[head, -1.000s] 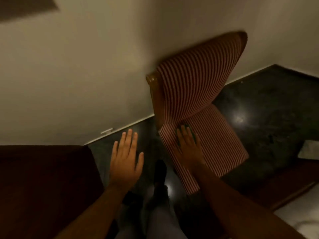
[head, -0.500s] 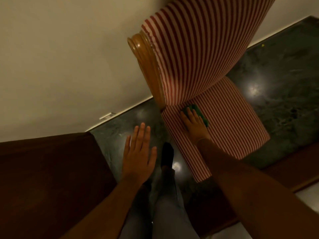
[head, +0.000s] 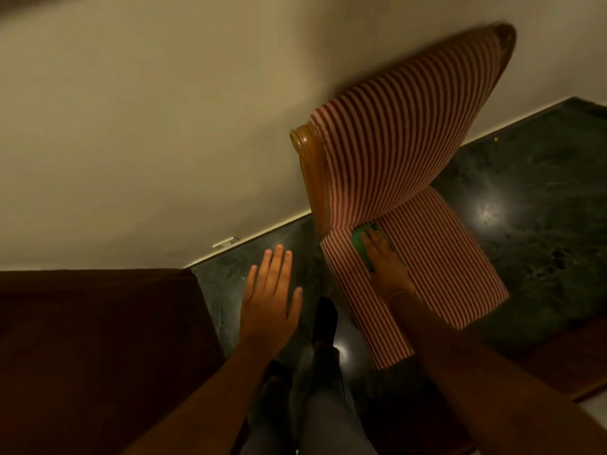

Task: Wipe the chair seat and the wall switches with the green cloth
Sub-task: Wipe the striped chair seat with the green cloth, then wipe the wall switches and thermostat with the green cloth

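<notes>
A chair with red and white striped upholstery stands against the cream wall; its seat [head: 437,257] faces me and its striped back [head: 394,149] rises in a wooden frame. My right hand [head: 384,257] lies flat on the seat's back left corner, pressing the green cloth [head: 359,246] down; the cloth shows only past my fingers. My left hand [head: 267,302] hovers open over the floor, left of the chair, holding nothing. No wall switches are in view.
Dark green polished stone floor [head: 542,208] surrounds the chair. A dark brown wooden surface [head: 92,339] fills the lower left. My legs and a dark shoe [head: 323,320] stand between my arms. A small white fitting [head: 226,242] sits at the wall's base.
My right hand with the cloth has stayed at the seat's back corner, shifting slightly left. The view has swung, so the chair now sits further right. My left hand stays open.
</notes>
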The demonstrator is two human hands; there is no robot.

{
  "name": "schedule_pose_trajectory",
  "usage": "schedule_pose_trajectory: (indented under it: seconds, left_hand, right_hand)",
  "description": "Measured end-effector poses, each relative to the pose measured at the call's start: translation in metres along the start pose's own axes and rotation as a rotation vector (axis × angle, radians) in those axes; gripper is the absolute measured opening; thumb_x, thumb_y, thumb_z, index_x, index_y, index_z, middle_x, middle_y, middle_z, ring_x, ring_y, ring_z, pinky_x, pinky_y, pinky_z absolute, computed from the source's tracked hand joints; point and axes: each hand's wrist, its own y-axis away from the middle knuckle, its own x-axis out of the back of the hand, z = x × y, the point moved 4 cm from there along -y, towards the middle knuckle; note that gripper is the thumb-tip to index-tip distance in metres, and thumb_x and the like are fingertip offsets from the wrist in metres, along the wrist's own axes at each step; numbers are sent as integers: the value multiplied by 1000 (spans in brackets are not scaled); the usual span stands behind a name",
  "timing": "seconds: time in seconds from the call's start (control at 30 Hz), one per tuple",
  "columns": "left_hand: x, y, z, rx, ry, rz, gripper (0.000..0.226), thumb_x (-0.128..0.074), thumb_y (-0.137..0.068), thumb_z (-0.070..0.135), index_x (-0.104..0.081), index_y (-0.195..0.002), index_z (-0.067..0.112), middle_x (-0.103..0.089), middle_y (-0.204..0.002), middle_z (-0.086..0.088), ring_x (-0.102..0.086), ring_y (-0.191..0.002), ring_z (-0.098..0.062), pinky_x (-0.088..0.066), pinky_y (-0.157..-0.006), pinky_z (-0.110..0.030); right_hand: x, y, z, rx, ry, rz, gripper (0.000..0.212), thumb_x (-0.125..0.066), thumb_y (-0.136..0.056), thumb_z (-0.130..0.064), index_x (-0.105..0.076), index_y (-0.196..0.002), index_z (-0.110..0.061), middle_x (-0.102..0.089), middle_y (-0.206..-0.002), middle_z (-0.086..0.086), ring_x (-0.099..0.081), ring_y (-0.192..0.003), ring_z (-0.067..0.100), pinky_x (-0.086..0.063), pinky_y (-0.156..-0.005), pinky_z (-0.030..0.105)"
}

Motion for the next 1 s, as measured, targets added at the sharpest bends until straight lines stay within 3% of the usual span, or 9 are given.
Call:
schedule_pose_trajectory:
  seconds: [0.1, 0.2, 0.33, 0.43, 0.5, 0.57, 0.77, 0.87, 1.0]
  left_hand:
    - [30, -2, -4, 12, 14, 38, 76, -49, -109, 44, -30, -176, 13, -22, -184, -6, -17, -172, -24, -14, -139, -47]
    - [62, -6, -12, 28, 15, 68, 77, -47, -110, 44, -25, -177, 13, -19, -185, -6, -13, -172, -24, -18, -137, -50]
    - [124, -11, -22, 62, 24, 169, 76, -44, -109, 45, -28, -175, 11, -19, -184, -9, -16, -171, -29, -17, -135, -50]
    - [173, -11, -35, 88, 31, 298, 77, -47, -107, 43, -31, -174, 9, -21, -184, -10, -18, -171, -27, -15, -136, -48]
    - [205, -6, -49, 108, 19, 379, 79, -49, -107, 43, -28, -175, 10, -17, -185, -9, -14, -172, -26, -12, -137, -48]
    - [239, -3, -65, 130, 5, 461, 79, -49, -107, 43, -25, -176, 11, -12, -187, -8, -8, -173, -25, -10, -137, -47]
    - [351, -3, -114, 232, -50, 754, 82, -45, -107, 44, -14, -178, 16, -4, -187, -8, 2, -174, -23, 0, -138, -45]
    - [406, -3, -144, 252, -81, 921, 88, -46, -105, 40, -2, -179, 20, 2, -188, -6, 4, -174, -23, 5, -139, -45]
    - [461, -8, -182, 276, -116, 1057, 90, -45, -107, 37, 7, -178, 20, 14, -186, 0, 9, -173, -21, 7, -139, -45]
  right_hand:
    - [27, 25, -36, 44, -10, 100, 72, -28, -98, -14, -13, -169, -12, -6, -179, 10, -6, -167, 28, -31, -131, 52]
    - [58, 45, -71, 113, -52, 229, 80, -15, -91, -29, -23, -167, -7, -15, -177, 13, -15, -165, 31, -40, -126, 52]
    - [109, 70, -121, 237, -135, 429, 69, -42, -89, 7, -38, -158, 5, -27, -169, 19, -29, -157, 42, -56, -106, 62]
    - [145, 90, -160, 359, -175, 572, 74, -44, -80, -2, -45, -153, 9, -34, -165, 22, -32, -152, 47, -45, -118, 55]
    - [168, 104, -192, 430, -200, 640, 78, -50, -79, 9, -40, -156, 3, -32, -167, 18, -33, -155, 44, -26, -132, 33]
    - [191, 119, -232, 508, -215, 731, 85, -53, -73, 22, -40, -155, 1, -35, -166, 18, -35, -156, 40, -17, -134, 24]
    - [227, 159, -363, 905, -283, 1058, 81, -48, -82, 20, -41, -159, -3, -31, -174, 2, -35, -160, 34, -30, -133, 46]
    - [240, 168, -430, 1053, -252, 1119, 91, -53, -79, 18, -37, -160, -19, -21, -177, -6, -27, -163, 23, -25, -135, 41]
    - [244, 156, -490, 1118, -249, 1176, 90, -58, -80, 22, -35, -162, -9, -23, -177, -3, -28, -163, 28, -28, -133, 43]
